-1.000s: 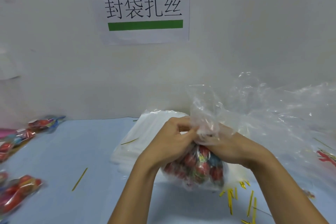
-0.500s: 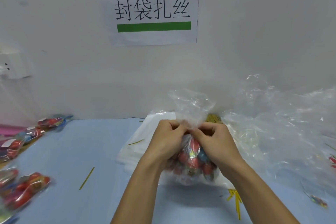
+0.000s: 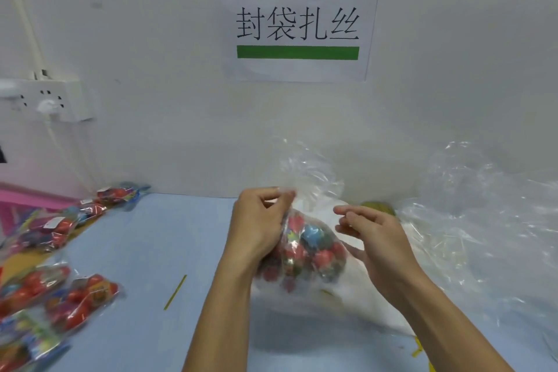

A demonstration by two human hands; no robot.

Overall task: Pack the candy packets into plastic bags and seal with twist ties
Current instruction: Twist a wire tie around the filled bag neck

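A clear plastic bag (image 3: pixel 305 251) filled with red and blue candy packets is lifted a little above the blue table (image 3: pixel 169 238). My left hand (image 3: pixel 259 220) grips its gathered neck, and the loose top of the bag fans out above my fingers. My right hand (image 3: pixel 371 232) is off the bag, just to its right, fingers loosely bent and holding nothing that I can see. A yellow twist tie (image 3: pixel 175 292) lies on the table left of my left forearm. More yellow ties (image 3: pixel 419 349) show at the lower right.
Several filled candy bags (image 3: pixel 81 302) lie along the left edge, with a pink tray (image 3: pixel 27 196) behind them. A stack of flat clear bags (image 3: pixel 362 302) sits under my hands. Crumpled clear plastic (image 3: pixel 483 220) fills the right side. A wall socket (image 3: pixel 48 103) is at upper left.
My right hand has let go of the bag neck and moved out to the right. My left hand keeps its hold. The view has swung left and upward.
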